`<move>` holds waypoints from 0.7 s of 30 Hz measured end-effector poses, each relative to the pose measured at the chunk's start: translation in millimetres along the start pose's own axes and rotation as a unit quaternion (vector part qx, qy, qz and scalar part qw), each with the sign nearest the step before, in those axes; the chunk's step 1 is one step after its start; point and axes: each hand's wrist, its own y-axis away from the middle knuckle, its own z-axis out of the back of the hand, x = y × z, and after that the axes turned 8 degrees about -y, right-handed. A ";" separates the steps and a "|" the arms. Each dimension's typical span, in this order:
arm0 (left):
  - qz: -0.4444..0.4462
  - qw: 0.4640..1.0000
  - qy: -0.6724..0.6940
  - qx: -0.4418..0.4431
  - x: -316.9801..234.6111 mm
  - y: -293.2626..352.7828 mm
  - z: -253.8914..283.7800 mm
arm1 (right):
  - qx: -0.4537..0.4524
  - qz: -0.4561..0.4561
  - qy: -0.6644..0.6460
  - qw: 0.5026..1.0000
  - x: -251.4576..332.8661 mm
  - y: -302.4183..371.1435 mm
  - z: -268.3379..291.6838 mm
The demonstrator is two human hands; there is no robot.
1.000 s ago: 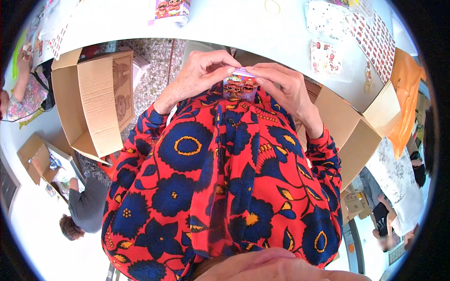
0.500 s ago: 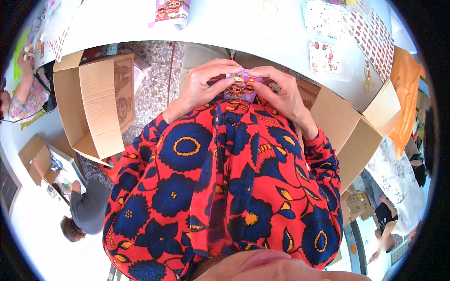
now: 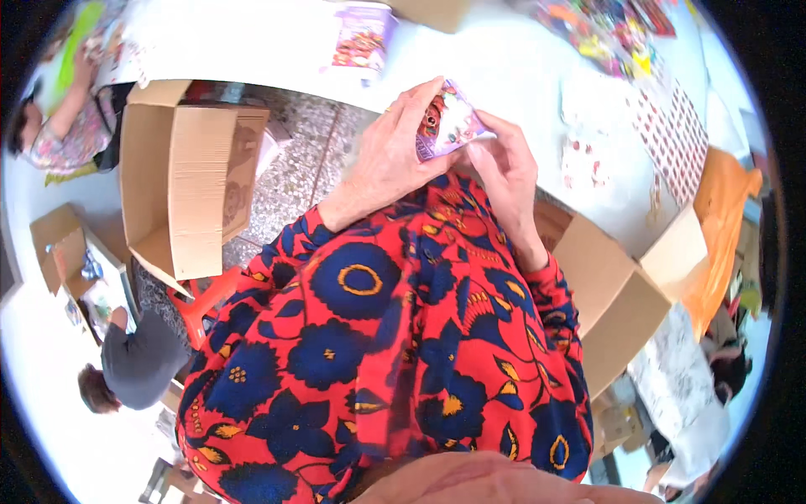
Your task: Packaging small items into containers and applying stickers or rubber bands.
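Between my two hands, near the table's front edge, is a small purple and white printed box (image 3: 442, 124), tilted, with a cartoon figure on one face. My left hand (image 3: 395, 143) grips its left side, fingers over the top and thumb underneath. At its right corner my right hand (image 3: 510, 160) pinches the box between thumb and fingers. Parts of the box are covered by my fingers. Beyond my hands, another purple printed package (image 3: 361, 40) is on the white table (image 3: 252, 42).
Open cardboard boxes stand at my left (image 3: 201, 193) and right (image 3: 609, 286). On the table's right are a sticker sheet (image 3: 669, 122), a clear bag of small red-printed pieces (image 3: 586, 160) and a colourful heap (image 3: 600, 38). An orange bag (image 3: 722, 227) hangs beyond. Other people sit at the left.
Both hands have lifted the box forward, away from my chest toward the table edge, and tilted it. The view has shifted, showing more of the table's far side.
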 end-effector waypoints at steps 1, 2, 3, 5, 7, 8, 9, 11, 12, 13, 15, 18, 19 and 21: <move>-0.012 1.000 -0.014 -0.005 9.5 -6.5 11.1 | 0.010 -0.014 -0.007 1.000 3.4 -2.0 -1.3; 0.052 0.998 -0.006 -0.046 21.1 -15.1 25.2 | 0.025 -0.021 0.039 0.999 -2.0 -4.2 4.9; 0.073 0.990 -0.054 -0.108 39.8 -20.3 44.5 | 0.026 -0.013 0.062 0.998 -10.0 -6.3 9.1; 0.096 0.970 -0.120 -0.187 74.8 -32.7 82.2 | -0.007 0.009 0.113 0.994 -22.0 -6.2 20.5; 0.103 0.945 -0.198 -0.237 115.1 -39.6 112.0 | -0.007 0.005 0.119 0.993 -31.1 -4.5 32.3; 0.103 0.929 -0.245 -0.259 141.6 -39.4 116.5 | -0.018 -0.010 0.130 0.991 -33.1 -3.1 36.4; 0.118 0.927 -0.240 -0.262 162.8 -41.6 115.7 | -0.014 -0.005 0.129 0.992 -35.1 -3.0 39.4; 0.142 0.918 -0.284 -0.237 197.3 -46.7 109.1 | -0.009 -0.036 0.182 0.983 -36.9 -3.2 41.5; 0.151 0.927 -0.254 -0.230 228.7 -46.3 98.7 | -0.003 -0.031 0.182 0.983 -37.7 -3.8 40.2; 0.138 0.961 -0.192 -0.142 244.8 -51.4 94.0 | -0.005 -0.029 0.202 0.979 -37.5 -4.1 40.1; 0.098 0.903 -0.390 -0.152 291.6 -30.3 69.6 | 0.017 -0.016 0.218 0.976 -35.5 -9.9 34.4; 0.123 0.878 -0.448 -0.113 264.0 -47.1 58.8 | -0.004 -0.002 0.241 0.971 -38.9 -6.1 37.9; 0.122 0.879 -0.447 -0.113 254.3 -50.3 59.7 | -0.008 -0.002 0.243 0.970 -39.6 -5.5 40.1; 0.106 0.888 -0.421 -0.153 231.1 -54.1 62.9 | -0.012 -0.003 0.247 0.969 -41.0 -6.0 41.0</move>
